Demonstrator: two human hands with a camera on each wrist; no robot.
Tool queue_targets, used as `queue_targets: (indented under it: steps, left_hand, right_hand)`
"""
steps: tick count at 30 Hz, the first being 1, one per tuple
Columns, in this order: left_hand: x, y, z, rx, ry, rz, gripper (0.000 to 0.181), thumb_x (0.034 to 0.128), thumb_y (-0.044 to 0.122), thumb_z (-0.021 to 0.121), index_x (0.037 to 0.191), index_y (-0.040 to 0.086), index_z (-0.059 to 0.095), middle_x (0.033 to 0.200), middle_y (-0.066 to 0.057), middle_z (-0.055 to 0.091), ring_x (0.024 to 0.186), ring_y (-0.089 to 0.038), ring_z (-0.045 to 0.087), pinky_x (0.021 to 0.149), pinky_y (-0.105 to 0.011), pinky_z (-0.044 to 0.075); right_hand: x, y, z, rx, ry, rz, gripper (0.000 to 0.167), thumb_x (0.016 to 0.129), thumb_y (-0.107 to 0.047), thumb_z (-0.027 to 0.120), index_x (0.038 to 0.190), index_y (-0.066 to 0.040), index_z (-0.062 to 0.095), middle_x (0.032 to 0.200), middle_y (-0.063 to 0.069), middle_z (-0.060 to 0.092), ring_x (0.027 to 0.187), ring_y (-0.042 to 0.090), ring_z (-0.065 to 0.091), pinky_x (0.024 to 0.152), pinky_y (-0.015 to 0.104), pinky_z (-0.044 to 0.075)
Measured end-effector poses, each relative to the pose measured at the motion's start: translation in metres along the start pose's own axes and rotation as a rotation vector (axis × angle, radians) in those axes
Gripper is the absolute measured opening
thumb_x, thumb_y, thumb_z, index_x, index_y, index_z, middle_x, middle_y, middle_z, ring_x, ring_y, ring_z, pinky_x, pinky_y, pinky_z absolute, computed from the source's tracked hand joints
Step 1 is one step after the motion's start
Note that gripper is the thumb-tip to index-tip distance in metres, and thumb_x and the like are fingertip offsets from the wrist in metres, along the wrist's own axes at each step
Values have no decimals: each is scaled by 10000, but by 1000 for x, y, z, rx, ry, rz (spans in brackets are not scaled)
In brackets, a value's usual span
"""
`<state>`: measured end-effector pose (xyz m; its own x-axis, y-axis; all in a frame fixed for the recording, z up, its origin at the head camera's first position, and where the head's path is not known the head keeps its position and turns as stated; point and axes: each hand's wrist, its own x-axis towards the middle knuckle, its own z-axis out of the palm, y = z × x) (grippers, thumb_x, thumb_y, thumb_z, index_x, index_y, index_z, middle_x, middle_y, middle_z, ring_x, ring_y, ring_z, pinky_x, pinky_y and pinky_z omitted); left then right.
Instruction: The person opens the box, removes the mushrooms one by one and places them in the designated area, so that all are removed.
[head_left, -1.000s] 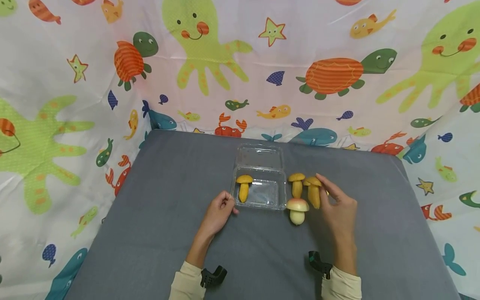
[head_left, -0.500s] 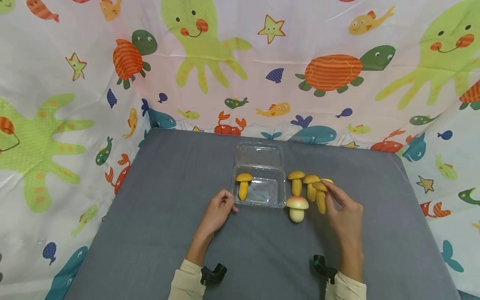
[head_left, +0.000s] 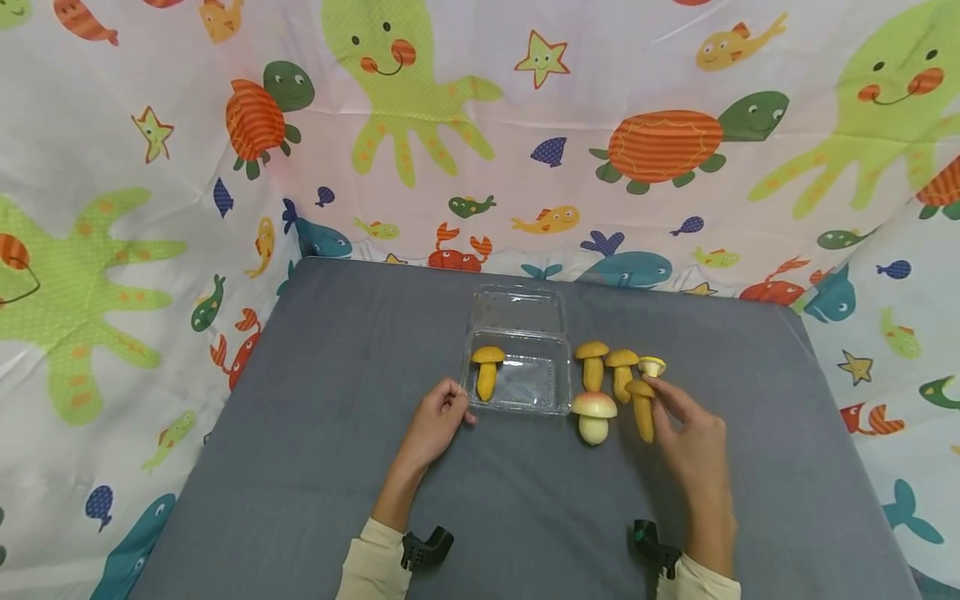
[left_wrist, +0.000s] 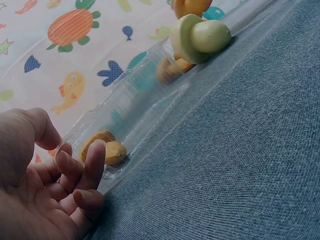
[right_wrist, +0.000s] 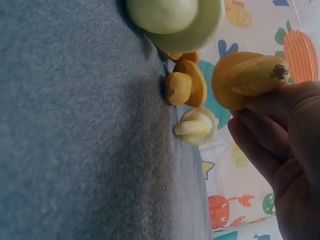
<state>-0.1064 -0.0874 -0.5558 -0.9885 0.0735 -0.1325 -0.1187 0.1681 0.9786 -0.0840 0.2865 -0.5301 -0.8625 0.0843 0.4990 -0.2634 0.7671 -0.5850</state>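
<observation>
My right hand (head_left: pixel 693 442) pinches a yellow-brown mushroom (head_left: pixel 642 410) by its cap between thumb and fingers. In the right wrist view this mushroom (right_wrist: pixel 250 80) is off the cloth, stem end facing the camera. At the front left corner of a clear plastic container (head_left: pixel 536 408), my left hand (head_left: pixel 437 422) pinches the rim, other fingers loosely curled. The container's lid (head_left: pixel 519 310) is folded back. Inside, at the left, lies one yellow mushroom (head_left: pixel 487 373). Right of the container lie two similar yellow mushrooms, one nearer (head_left: pixel 592 365) and one farther (head_left: pixel 622 373).
A bigger pale mushroom with a reddish cap (head_left: pixel 594 417) lies by the container's front right corner. A small white mushroom with a yellow rim (head_left: pixel 651 365) lies behind the held one. Grey cloth (head_left: pixel 360 350) covers the table; a sea-animal curtain (head_left: pixel 480 125) hangs behind.
My right hand has moved right and toward me with the mushroom it holds, away from the row. The small white mushroom now shows more fully. The left hand has stayed at the container's corner.
</observation>
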Motion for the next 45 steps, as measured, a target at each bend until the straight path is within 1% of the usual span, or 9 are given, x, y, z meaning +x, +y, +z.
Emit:
queue_targets:
  steps: [6,8,14,20,24,28,34,40,45]
  left_hand:
    - [-1,3,1,-15,23,3,122,1047,112,575,934,70,595,834,-188,697,835,-356,745,676,-274,407]
    - [-1,3,0,-16,16,9,122,1045,119,579,932,77,596,825,-176,695,830,-340,747,675,-274,410]
    - [-1,3,-2,-20,15,13,117,1047,117,583,941,72,603,833,-192,695,841,-363,746,660,-266,403]
    - [0,3,-2,-26,4,20,127,1053,119,580,940,69,608,830,-189,697,839,-361,745,647,-268,391]
    - [1,1,-3,-17,-6,14,131,1061,123,560,949,69,601,823,-166,679,834,-317,748,669,-280,417]
    - [1,0,-3,-7,-17,1,147,1071,129,542,942,86,596,811,-141,660,836,-290,750,688,-289,430]
    - [1,0,-3,-7,-20,9,143,1066,127,549,939,82,596,814,-144,661,835,-293,748,692,-288,436]
    - [-1,0,-1,-19,-16,3,136,1068,131,563,955,67,602,841,-193,661,862,-337,748,674,-293,401]
    - [-2,0,1,-32,0,-9,126,1061,126,572,961,58,607,863,-227,674,876,-382,747,657,-292,378]
  right_hand:
    - [-5,3,0,-29,-62,-14,407,920,54,746,1273,-148,770,1136,137,791,1021,376,753,897,-2,350]
    - [-6,3,0,-25,-89,-8,406,926,50,743,1279,-149,764,1143,136,790,1021,392,756,862,14,365]
    - [-8,5,-1,-20,-166,0,418,941,57,724,1315,-130,738,1195,142,776,1055,377,752,869,10,361]
    - [-9,6,-3,-27,-190,-1,420,937,71,720,1313,-113,735,1224,138,768,1084,369,735,887,-4,346]
    - [-10,6,-4,-54,-203,-12,422,933,61,733,1317,-117,732,1227,147,765,837,225,722,689,116,421]
    - [-10,7,-3,-73,-228,-11,423,937,50,737,1324,-120,723,1213,179,762,547,64,470,550,269,388]
    - [-12,8,-2,-74,-256,8,424,956,34,725,1344,-135,709,1172,198,768,423,-70,190,489,272,350]
    - [-15,9,-2,-104,-252,21,425,943,34,741,1326,-148,720,936,140,740,441,-68,165,508,288,349]
    - [-15,12,-1,-129,-260,22,424,938,17,753,1324,-156,724,997,144,767,527,35,341,618,368,418]
